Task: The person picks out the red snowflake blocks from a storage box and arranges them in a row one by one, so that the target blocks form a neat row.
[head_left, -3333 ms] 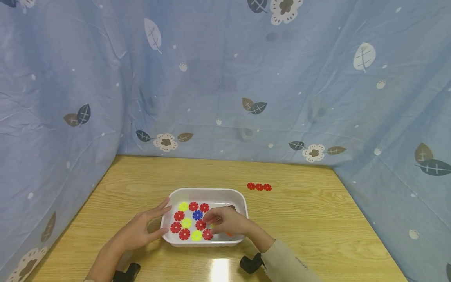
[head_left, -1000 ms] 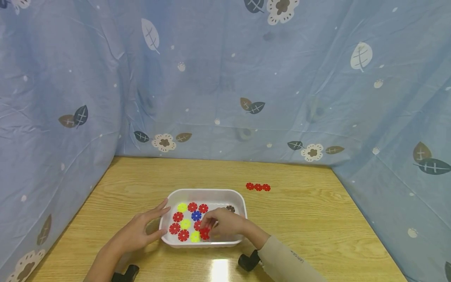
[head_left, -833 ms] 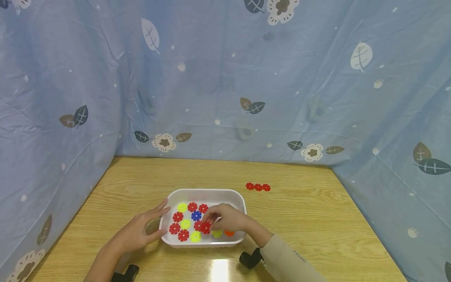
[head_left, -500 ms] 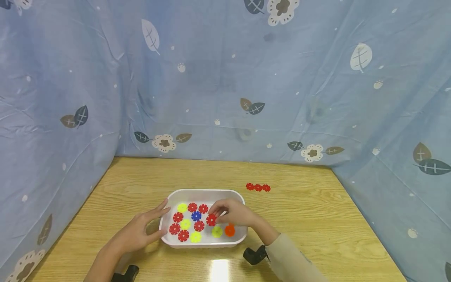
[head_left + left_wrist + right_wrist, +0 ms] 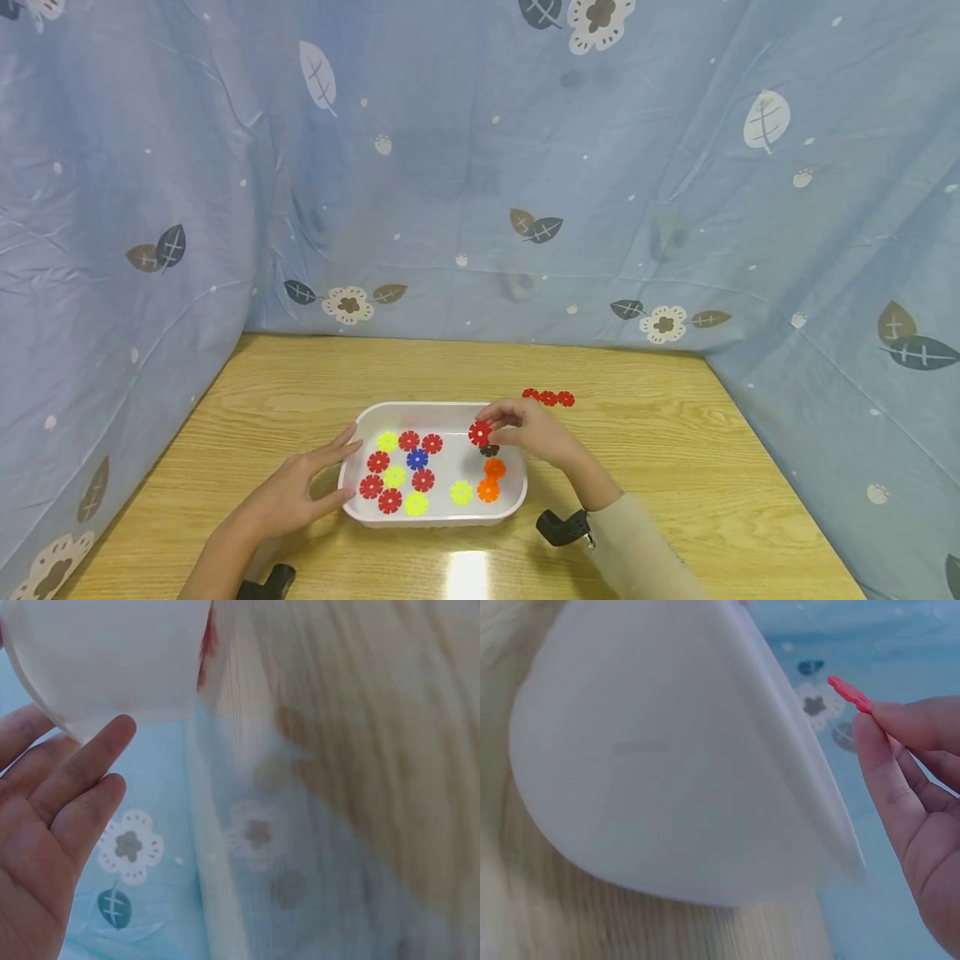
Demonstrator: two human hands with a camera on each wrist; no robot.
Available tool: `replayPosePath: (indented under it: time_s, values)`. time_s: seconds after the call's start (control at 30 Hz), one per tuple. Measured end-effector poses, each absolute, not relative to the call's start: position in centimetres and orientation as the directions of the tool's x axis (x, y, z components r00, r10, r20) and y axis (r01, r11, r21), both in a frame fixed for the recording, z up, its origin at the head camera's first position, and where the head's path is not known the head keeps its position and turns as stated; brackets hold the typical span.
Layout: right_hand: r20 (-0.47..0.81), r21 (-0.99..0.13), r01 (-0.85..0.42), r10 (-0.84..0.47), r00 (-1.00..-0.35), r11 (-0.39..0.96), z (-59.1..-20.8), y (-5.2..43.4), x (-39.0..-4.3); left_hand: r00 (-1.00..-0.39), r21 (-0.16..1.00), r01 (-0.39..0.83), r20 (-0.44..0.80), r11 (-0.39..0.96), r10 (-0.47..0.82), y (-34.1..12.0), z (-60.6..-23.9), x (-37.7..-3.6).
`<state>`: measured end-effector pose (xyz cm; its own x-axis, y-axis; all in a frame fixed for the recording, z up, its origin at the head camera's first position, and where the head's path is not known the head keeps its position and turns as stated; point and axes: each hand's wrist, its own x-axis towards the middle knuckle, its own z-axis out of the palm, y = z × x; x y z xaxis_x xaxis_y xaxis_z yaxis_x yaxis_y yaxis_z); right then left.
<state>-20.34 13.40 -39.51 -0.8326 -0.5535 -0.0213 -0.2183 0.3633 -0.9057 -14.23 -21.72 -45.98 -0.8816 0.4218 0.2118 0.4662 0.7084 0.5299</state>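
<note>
Head view: a person's right hand [image 5: 534, 433] pinches a red flower-shaped disc [image 5: 479, 433] between thumb and fingers, holding it above the far right corner of a white tray [image 5: 435, 518] on a wooden desk [image 5: 675, 467]. The disc is flat and bright red, with a notched, petal-like rim and a small pale centre, and it faces the camera. Seen edge-on from the right wrist, the same disc [image 5: 849, 694] is a thin red sliver gripped at the fingertips [image 5: 881, 724], just beside the tray's white outer wall [image 5: 667, 765].

The left hand [image 5: 292, 492] rests against the tray's left side, fingers spread and straight, the fingertips touching its rim. The left wrist view shows those fingers [image 5: 75, 776] lying flat beside the tray's rounded corner [image 5: 105, 660].

Inside the tray lie more discs of the same shape: red ones [image 5: 389, 500] clustered at the left with yellow-green ones [image 5: 394, 476] and a single blue disc [image 5: 417, 458] among them, another yellow-green disc [image 5: 461, 492] nearer the middle, two orange discs [image 5: 491, 480] at the right, and a dark brown disc [image 5: 489, 450] just below the held piece. A short row of three red discs [image 5: 548, 397] lies on the desk beyond the tray, near the right hand. A blue curtain printed with leaves and flowers [image 5: 480, 167] encloses the desk on three sides.
</note>
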Motion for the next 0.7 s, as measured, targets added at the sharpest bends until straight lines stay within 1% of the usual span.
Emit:
replayPosePath:
  time_s: [0.07,0.23,0.37,0.5,0.7]
  values:
    - [-0.020,-0.915,-0.192,-0.517,-0.856,0.354,-39.6,14.0,-20.6,-0.883,0.533,0.463,0.209,0.708,0.420,-21.7,-46.0,-14.2]
    - [-0.023,-0.943,-0.119,-0.416,-0.909,0.310,-41.4,15.6,-21.9,-0.888,0.547,0.452,0.200,0.705,0.414,-21.7,-45.9,-14.2]
    - [-0.004,-0.965,-0.084,-0.330,-0.944,0.250,-42.5,16.8,-22.7,-0.888,0.544,0.453,0.202,0.706,0.413,-21.6,-45.8,-14.2]
    - [0.000,-0.980,-0.049,-0.246,-0.969,0.191,-42.5,17.7,-22.7,-0.892,0.549,0.443,0.192,0.709,0.409,-21.6,-45.7,-14.2]
    - [-0.023,-0.995,0.006,-0.163,-0.986,0.104,-43.5,19.7,-23.2,-0.890,0.548,0.445,0.183,0.709,0.417,-21.6,-45.9,-14.1]
